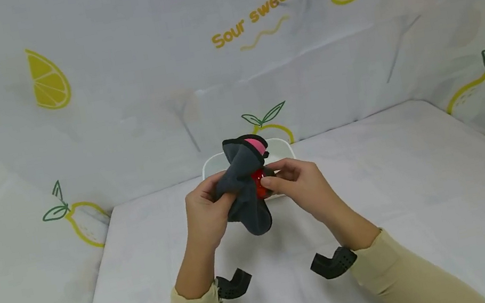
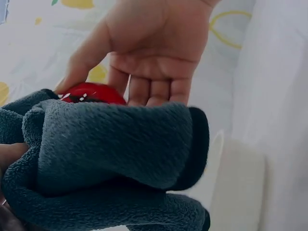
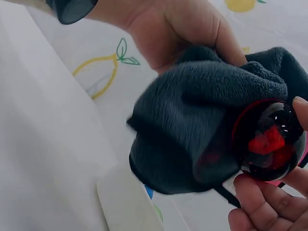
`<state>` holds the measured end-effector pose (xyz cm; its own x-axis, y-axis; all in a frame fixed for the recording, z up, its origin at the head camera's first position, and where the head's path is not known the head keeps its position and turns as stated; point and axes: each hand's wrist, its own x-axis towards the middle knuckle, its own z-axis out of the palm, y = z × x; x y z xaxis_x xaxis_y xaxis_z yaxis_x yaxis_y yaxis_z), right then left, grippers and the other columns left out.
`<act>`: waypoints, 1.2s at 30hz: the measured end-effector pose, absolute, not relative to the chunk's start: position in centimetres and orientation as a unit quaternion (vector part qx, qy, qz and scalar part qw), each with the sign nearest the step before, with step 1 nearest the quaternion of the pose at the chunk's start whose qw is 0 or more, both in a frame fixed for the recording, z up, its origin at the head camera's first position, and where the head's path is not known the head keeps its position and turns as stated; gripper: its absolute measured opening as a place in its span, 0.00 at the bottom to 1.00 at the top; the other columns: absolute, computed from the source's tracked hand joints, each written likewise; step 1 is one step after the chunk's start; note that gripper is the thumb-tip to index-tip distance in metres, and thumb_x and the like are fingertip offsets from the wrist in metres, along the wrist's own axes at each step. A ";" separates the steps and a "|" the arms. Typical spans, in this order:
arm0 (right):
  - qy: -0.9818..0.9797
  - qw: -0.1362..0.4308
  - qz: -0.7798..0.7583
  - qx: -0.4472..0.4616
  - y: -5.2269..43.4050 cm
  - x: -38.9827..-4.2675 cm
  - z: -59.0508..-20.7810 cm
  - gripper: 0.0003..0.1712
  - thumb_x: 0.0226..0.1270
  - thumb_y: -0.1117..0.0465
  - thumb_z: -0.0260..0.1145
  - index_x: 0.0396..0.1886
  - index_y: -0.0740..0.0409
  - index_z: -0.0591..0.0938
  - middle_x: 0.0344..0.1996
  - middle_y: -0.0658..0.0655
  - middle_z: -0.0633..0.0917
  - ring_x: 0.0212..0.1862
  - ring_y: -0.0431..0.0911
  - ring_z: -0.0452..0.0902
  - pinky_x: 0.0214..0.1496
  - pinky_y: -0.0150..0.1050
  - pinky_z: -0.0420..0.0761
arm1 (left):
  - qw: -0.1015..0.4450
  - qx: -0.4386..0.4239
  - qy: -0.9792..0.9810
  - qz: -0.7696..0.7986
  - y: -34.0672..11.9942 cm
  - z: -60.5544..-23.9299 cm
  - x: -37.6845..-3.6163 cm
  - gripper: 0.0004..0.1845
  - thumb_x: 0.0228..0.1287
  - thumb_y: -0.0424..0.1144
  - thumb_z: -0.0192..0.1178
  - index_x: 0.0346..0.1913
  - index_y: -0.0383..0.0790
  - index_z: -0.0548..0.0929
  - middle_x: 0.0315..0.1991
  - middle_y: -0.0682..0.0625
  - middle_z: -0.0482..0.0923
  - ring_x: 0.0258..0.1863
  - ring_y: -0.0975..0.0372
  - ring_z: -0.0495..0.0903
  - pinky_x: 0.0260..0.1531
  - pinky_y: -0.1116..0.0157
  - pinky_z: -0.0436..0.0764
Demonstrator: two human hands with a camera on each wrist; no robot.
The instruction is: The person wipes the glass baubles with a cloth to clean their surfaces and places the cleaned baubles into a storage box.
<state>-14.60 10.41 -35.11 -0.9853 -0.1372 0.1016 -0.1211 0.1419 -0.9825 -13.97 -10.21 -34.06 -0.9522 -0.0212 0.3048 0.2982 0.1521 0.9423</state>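
My left hand (image 1: 204,209) grips a fuzzy dark grey-blue cloth (image 1: 241,173) with black edging, bunched up above the table. A pink patch shows near the top of the cloth. My right hand (image 1: 304,184) pinches a glossy red rounded object (image 1: 260,184) between thumb and fingers, and the cloth lies against its left side. Seen from the right wrist, this glass-like red object (image 3: 269,144) looks see-through and dark in places. In the left wrist view the cloth (image 2: 115,144) covers most of it.
A white container (image 1: 282,149) stands on the table just behind the hands, partly hidden by them. Its contents are mostly out of sight; bits of blue and green show beside it in the right wrist view. A white lemon-print sheet (image 1: 142,109) hangs behind the white-covered table (image 1: 402,199).
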 end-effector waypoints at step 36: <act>0.930 0.022 -0.342 -0.136 11.1 -23.4 -38.5 0.30 0.60 0.48 0.71 0.61 0.51 0.79 0.53 0.57 0.82 0.54 0.54 0.76 0.51 0.50 0.83 | -0.028 -0.072 -0.989 -0.123 -24.1 -38.0 -16.5 0.21 0.60 0.35 0.69 0.58 0.48 0.84 0.58 0.41 0.80 0.57 0.42 0.78 0.49 0.41 0.78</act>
<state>-23.42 11.15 -38.54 -0.9620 -0.2680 0.0521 -0.2379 0.7292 -0.6417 -16.54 -24.07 -38.04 -0.9882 0.1485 -0.0377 0.1347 0.9593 0.2483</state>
